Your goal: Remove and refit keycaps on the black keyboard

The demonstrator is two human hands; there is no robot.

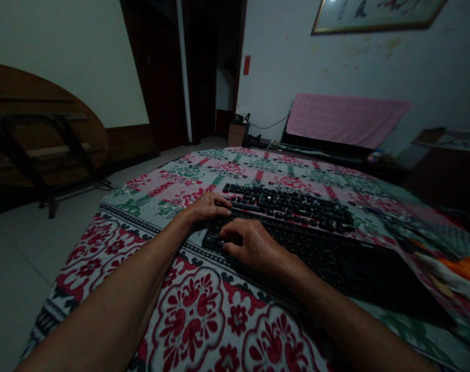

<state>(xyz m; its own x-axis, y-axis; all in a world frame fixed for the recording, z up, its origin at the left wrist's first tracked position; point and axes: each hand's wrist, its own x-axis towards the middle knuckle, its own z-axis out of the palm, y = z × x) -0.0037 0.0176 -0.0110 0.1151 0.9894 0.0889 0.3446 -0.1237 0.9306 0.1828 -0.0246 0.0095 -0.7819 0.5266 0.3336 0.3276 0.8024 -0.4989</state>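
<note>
A black keyboard base [297,243] with most of its keycaps off lies on the patterned cloth. Behind it, loose black keycaps [281,200] are laid out in rows. My right hand [254,243] is over the base's left end, thumb and forefinger closed around a small dark piece that looks like a keycap. Just behind, my left hand [207,206] has its thumb and fingers drawn together beside a long dark bar [245,206], probably the space bar. What lies between the left fingertips is hidden.
Red, green and white cloth [192,310] covers the table. Orange and white items [465,271] lie at the right. A folded round table [36,119] leans at the left wall. A pink towel [343,119] drapes a dark object at the back.
</note>
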